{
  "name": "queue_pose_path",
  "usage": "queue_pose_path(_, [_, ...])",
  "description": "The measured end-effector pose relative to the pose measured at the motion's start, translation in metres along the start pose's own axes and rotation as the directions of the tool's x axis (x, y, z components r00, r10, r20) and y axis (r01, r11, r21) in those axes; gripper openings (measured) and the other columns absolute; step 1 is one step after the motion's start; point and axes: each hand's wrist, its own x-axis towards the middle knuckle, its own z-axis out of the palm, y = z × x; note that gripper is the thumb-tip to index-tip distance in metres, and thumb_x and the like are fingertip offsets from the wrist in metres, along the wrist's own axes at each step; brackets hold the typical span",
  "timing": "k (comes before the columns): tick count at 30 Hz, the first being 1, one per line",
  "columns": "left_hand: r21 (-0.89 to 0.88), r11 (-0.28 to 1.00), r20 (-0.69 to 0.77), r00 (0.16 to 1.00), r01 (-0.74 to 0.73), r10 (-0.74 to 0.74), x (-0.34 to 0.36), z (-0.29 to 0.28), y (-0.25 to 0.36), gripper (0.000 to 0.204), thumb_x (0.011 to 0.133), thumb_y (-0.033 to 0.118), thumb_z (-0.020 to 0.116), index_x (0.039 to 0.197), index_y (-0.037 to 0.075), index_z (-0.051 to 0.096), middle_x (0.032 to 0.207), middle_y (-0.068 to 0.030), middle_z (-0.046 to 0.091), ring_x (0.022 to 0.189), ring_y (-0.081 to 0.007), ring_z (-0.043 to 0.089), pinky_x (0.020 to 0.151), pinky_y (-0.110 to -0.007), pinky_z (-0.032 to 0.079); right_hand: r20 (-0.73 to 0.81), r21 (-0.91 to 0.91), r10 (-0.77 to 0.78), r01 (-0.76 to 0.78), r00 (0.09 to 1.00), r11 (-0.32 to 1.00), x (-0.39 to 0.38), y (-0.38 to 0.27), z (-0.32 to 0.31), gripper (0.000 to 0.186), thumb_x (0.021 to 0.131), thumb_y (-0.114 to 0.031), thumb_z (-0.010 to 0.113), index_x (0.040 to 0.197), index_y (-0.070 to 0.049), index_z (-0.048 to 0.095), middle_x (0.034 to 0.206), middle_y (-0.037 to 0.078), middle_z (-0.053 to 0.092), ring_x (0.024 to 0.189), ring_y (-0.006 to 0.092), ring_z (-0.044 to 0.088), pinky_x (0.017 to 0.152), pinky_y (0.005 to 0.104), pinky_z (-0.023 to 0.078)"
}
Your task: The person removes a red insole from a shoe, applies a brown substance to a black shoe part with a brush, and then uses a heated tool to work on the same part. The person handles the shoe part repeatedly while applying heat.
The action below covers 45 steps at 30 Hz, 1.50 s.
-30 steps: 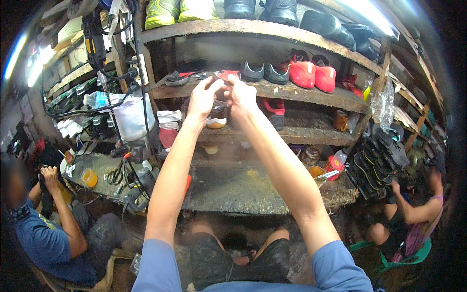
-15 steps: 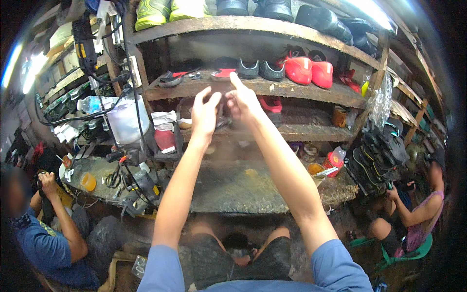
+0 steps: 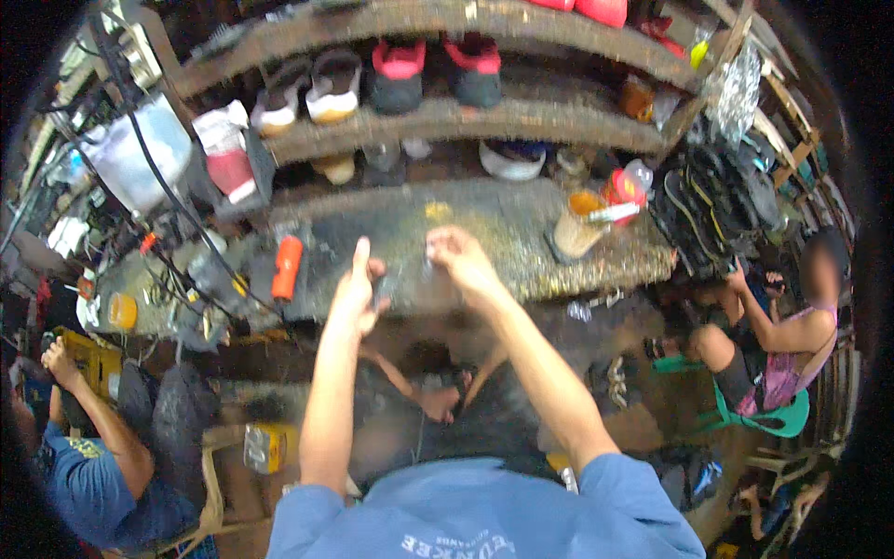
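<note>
Head view: work has dropped from the shelf (image 3: pixel 596 39) to the table (image 3: pixel 349 221); left hand (image 3: pixel 356 293) loosely spread, right hand (image 3: pixel 456 259) curled (holding anything, I cannot tell), orange cylinder (image 3: pixel 287 268) lying left of both.

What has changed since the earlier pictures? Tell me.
The left hand and right hand came down from a shoe shelf toward the bench. The left is open; the right is curled, its grip too blurred to read. The view tilted downward. The red container stayed on the bench.
</note>
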Motion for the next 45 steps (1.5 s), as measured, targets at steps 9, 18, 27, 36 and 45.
queue_pose_path(9, [-0.316, 0.945, 0.237, 0.958, -0.081, 0.161, -0.001, -0.009, -0.025, 0.028, 0.107, 0.017, 0.071, 0.132, 0.005, 0.068, 0.130, -0.0051, 0.072, 0.119, -0.0174, 0.066, 0.105, -0.040, 0.052, -0.068, 0.006, -0.023, 0.024, 0.997, 1.000, -0.015, 0.016, -0.011, 0.043, 0.097, -0.006, 0.077, 0.139, -0.011, 0.067, 0.105, -0.001, 0.070, 0.094, 0.0070, 0.063, 0.080, 0.0248, 0.051])
queue_pose_path(18, [-0.361, 0.923, 0.201, 0.955, -0.135, 0.219, -0.026, -0.002, -0.044, 0.021, 0.107, 0.014, 0.069, 0.127, 0.008, 0.067, 0.122, -0.0050, 0.074, 0.106, -0.0178, 0.072, 0.097, -0.044, 0.062, -0.208, -0.046, -0.071, 0.063, 0.976, 0.997, -0.011, 0.025, 0.000, 0.061, 0.084, -0.004, 0.089, 0.137, 0.000, 0.059, 0.116, 0.012, 0.071, 0.108, 0.0198, 0.069, 0.097, 0.0359, 0.059])
queue_pose_path(27, [-0.258, 0.959, 0.235, 0.955, -0.116, 0.179, -0.077, 0.000, -0.077, 0.029, 0.108, 0.008, 0.065, 0.135, -0.001, 0.064, 0.117, -0.0110, 0.073, 0.103, -0.0222, 0.074, 0.086, -0.038, 0.067, -0.458, -0.694, -0.657, 0.221, 0.599, 0.685, -0.067, -0.045, -0.047, 0.031, 0.096, -0.016, 0.079, 0.120, -0.002, 0.065, 0.118, 0.011, 0.066, 0.103, 0.0226, 0.064, 0.096, 0.0364, 0.052])
queue_pose_path(36, [-0.411, 0.912, 0.323, 0.932, -0.015, 0.162, -0.112, 0.030, -0.089, 0.036, 0.108, 0.010, 0.065, 0.142, -0.001, 0.063, 0.117, -0.0108, 0.076, 0.098, -0.0205, 0.075, 0.079, -0.032, 0.063, -0.475, -0.875, -0.696, -0.205, 0.539, 0.438, -0.047, -0.095, -0.186, 0.031, 0.099, -0.031, 0.079, 0.102, 0.000, 0.077, 0.106, 0.018, 0.071, 0.105, 0.0347, 0.061, 0.096, 0.0476, 0.048])
queue_pose_path(45, [-0.527, 0.848, 0.314, 0.915, -0.053, 0.253, -0.119, 0.017, -0.075, 0.031, 0.112, 0.011, 0.059, 0.141, 0.002, 0.065, 0.124, -0.0071, 0.075, 0.105, -0.0168, 0.074, 0.083, -0.034, 0.065, -0.431, -0.874, -0.595, -0.148, 0.679, 0.464, -0.041, -0.113, -0.193, 0.031, 0.103, -0.034, 0.072, 0.108, -0.005, 0.082, 0.090, 0.020, 0.079, 0.084, 0.0325, 0.077, 0.083, 0.0416, 0.057])
